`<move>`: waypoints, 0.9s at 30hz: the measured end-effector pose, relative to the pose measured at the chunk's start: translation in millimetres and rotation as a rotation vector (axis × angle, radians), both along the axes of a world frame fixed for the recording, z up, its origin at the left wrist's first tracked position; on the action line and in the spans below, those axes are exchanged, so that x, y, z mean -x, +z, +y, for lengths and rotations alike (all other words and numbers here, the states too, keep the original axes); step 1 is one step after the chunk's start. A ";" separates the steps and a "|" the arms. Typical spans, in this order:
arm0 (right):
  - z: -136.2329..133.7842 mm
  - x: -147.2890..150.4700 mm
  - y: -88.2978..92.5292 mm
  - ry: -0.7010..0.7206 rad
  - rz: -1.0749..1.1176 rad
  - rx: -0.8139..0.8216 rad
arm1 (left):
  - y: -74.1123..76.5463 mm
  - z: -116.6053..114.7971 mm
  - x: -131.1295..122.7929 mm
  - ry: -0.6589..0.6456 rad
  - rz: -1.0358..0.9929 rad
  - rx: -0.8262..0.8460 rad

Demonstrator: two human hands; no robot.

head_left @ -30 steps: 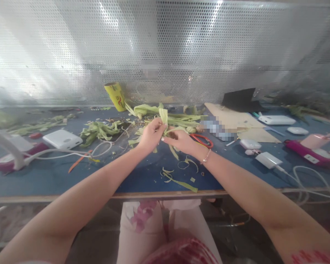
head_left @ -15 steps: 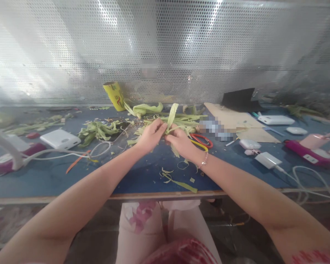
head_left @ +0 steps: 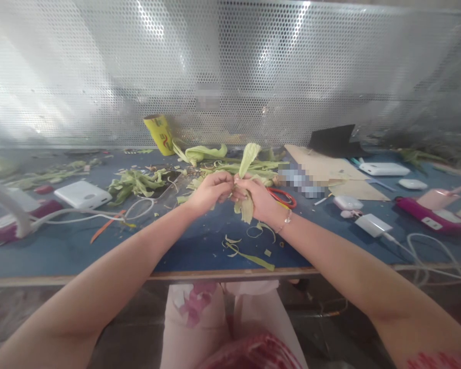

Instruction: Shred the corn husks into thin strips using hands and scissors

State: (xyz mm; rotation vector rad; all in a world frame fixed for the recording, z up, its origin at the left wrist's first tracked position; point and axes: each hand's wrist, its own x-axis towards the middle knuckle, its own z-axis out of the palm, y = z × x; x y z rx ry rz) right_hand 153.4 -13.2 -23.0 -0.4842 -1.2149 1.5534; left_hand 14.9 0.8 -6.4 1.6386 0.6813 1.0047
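Observation:
A pale green leaf (head_left: 249, 159) that looks like corn husk stands up out of my right hand (head_left: 258, 197). Its lower, torn-looking end (head_left: 247, 209) hangs below the fingers, which are closed round the middle. My left hand (head_left: 214, 192) meets the right one fingertip to fingertip; its fingers are curled in a pinch, and what lies between them is hidden. Both hands are just above the blue table (head_left: 207, 251). Behind them lie more long green leaves (head_left: 234, 168) and a husk bundle (head_left: 205, 152). Thin leaf scraps (head_left: 253, 259) lie in front.
Left are a pile of green leaves (head_left: 138, 183), a white power bank (head_left: 83, 195) with cables, and an orange strip (head_left: 106, 226). A yellow can (head_left: 161, 136) leans at the back. Right are a red loop handle (head_left: 286, 197), cardboard (head_left: 326, 164), a white charger (head_left: 373, 225) and a magenta power strip (head_left: 426, 212).
The leaf has shifted slightly right, and more of its lower end now shows below my right hand. My left hand has turned, its fingers curling in toward the right fingertips.

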 end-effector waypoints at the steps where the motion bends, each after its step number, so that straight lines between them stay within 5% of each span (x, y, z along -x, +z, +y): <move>1: 0.5 -0.1 0.5 0.001 0.011 0.004 | 1.0 -1.3 -1.0 -0.013 -0.017 0.018; 15: 0.3 -4.5 8.4 0.016 0.144 0.060 | 1.5 -1.7 -1.9 -0.047 -0.079 0.035; 22: 7.2 -12.0 5.9 0.116 0.010 0.118 | -5.0 3.9 1.4 0.050 -0.013 0.015; 27: 14.0 -10.3 -9.3 0.032 -0.231 0.042 | -8.0 4.1 -3.0 0.123 -0.007 -0.134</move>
